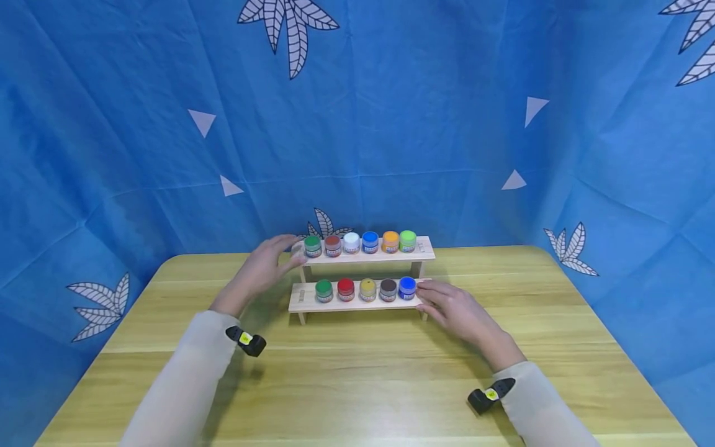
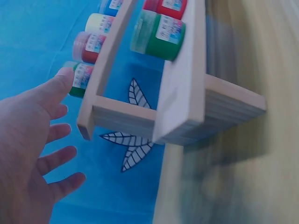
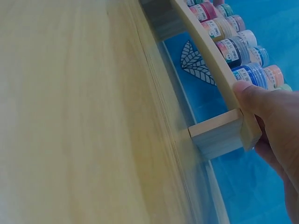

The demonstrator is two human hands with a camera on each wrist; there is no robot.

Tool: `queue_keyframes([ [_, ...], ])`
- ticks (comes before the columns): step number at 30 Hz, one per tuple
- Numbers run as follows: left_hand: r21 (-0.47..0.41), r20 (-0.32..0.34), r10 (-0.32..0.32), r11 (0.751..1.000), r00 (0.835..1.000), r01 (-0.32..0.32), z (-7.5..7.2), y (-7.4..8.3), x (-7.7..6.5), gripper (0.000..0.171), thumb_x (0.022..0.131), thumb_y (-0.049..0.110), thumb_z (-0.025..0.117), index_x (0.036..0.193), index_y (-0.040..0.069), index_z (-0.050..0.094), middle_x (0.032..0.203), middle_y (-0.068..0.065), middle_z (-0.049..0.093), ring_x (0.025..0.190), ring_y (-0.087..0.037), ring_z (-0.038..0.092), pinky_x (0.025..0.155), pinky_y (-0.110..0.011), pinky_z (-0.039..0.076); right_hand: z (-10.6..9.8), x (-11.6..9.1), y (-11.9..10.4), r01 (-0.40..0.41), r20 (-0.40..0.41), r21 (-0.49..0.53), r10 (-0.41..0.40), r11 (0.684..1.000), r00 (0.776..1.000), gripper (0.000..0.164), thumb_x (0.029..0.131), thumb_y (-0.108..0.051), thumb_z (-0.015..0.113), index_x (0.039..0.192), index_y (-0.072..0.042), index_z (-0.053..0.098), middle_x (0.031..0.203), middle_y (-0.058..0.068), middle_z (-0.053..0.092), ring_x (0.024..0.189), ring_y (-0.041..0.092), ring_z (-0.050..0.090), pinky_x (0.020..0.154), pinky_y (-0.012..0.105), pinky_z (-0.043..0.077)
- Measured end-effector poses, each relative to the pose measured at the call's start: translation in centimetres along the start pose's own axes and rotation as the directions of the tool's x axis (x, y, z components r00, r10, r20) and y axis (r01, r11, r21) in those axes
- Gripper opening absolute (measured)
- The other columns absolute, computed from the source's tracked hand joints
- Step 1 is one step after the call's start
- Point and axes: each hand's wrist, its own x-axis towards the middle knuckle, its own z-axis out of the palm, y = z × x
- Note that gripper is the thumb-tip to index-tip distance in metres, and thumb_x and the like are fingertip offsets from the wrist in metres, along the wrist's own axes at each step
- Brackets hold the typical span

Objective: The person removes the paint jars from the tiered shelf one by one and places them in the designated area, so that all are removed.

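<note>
Pale wood stand [image 1: 417, 269], two-step, is set on the worktop [image 1: 357, 391] near the middle of its far edge, blue leaf-print cloth [image 1: 357, 124] hung behind. On the upper shelf [image 1: 426, 248] six small jars are lined up, left end to right: upper green jar [image 1: 313, 246], brown jar [image 1: 332, 246], white jar [image 1: 351, 243], upper blue jar [image 1: 370, 243], orange jar [image 1: 390, 242], light green jar [image 1: 408, 241]. On the lower shelf [image 1: 303, 299] five are placed: lower green jar [image 1: 324, 291], red jar [image 1: 346, 290], yellow jar [image 1: 367, 290], dark jar [image 1: 388, 290], lower blue jar [image 1: 407, 288]. All are stood upright; a bare strip is left at the lower shelf's left end. The left hand [image 1: 261, 268] is held at the upper shelf's left end, fingers loosely spread, nothing grasped — thumb tip is overlapped with the upper green jar in the left wrist view, contact cannot be told. By the right hand [image 1: 458, 310] the lower shelf's right end is pinched — thumb laid at the front edge, fingers put round behind, right beside the lower blue jar. Pale sleeves [image 1: 181, 379] are worn, and a black wrist device [image 1: 246, 341] is strapped on each arm.
</note>
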Motion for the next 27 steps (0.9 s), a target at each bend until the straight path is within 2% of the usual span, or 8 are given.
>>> queue_keyframes([
  [7, -0.032, -0.006, 0.009, 0.999, 1.000, -0.009, -0.5, 0.9, 0.9, 0.073, 0.092, 0.064, 0.051, 0.148, 0.018, 0.044, 0.150, -0.011, 0.042, 0.139, -0.036, 0.032, 0.110, -0.059, 0.028, 0.2, -0.1, 0.2, -0.016, -0.003, 0.032, 0.016, 0.999, 1.000, 0.039, 0.089, -0.026, 0.073, 0.122, -0.007, 0.069, 0.124, 0.009, 0.066, 0.116, 0.028, 0.060, 0.098, 0.044, 0.048],
  [12, -0.047, -0.012, 0.028, 0.998, 1.000, -0.029, -0.2, 1.3, 1.7, 0.071, 0.090, 0.061, 0.057, 0.145, 0.017, 0.048, 0.146, -0.012, 0.047, 0.136, -0.036, 0.038, 0.109, -0.058, 0.031, 0.2, -0.3, 0.3, -0.039, 0.010, 0.033, 0.039, 0.999, 0.999, 0.043, 0.089, -0.030, 0.074, 0.124, -0.006, 0.067, 0.125, 0.008, 0.065, 0.117, 0.028, 0.060, 0.098, 0.045, 0.048],
  [16, -0.060, -0.011, 0.034, 0.998, 0.999, -0.035, 0.1, 1.5, 2.2, 0.068, 0.090, 0.058, 0.060, 0.143, 0.016, 0.051, 0.143, -0.011, 0.050, 0.133, -0.035, 0.040, 0.108, -0.058, 0.032, 0.3, -0.3, 0.5, -0.013, -0.007, 0.001, 0.013, 1.000, 1.000, 0.042, 0.088, -0.030, 0.074, 0.123, -0.008, 0.069, 0.123, 0.008, 0.066, 0.115, 0.028, 0.061, 0.096, 0.044, 0.049],
  [20, -0.055, -0.011, 0.025, 0.998, 1.000, -0.026, 0.3, 1.7, 2.4, 0.062, 0.092, 0.053, 0.061, 0.141, 0.016, 0.053, 0.143, -0.011, 0.051, 0.132, -0.035, 0.042, 0.108, -0.058, 0.033, 0.2, -0.2, 0.6, 0.011, -0.020, -0.038, -0.012, 0.999, 1.000, 0.041, 0.088, -0.032, 0.074, 0.121, -0.009, 0.070, 0.121, 0.008, 0.067, 0.111, 0.028, 0.063, 0.094, 0.045, 0.051],
  [27, -0.041, -0.022, 0.010, 0.999, 1.000, -0.011, 0.1, 2.6, 2.0, 0.055, 0.094, 0.047, 0.063, 0.139, 0.016, 0.055, 0.142, -0.012, 0.051, 0.131, -0.036, 0.043, 0.106, -0.058, 0.035, -0.1, -0.2, 0.6, -0.018, 0.011, -0.053, 0.018, 0.998, 1.000, 0.041, 0.090, -0.035, 0.071, 0.123, -0.011, 0.069, 0.123, 0.008, 0.065, 0.113, 0.028, 0.061, 0.095, 0.046, 0.050],
])
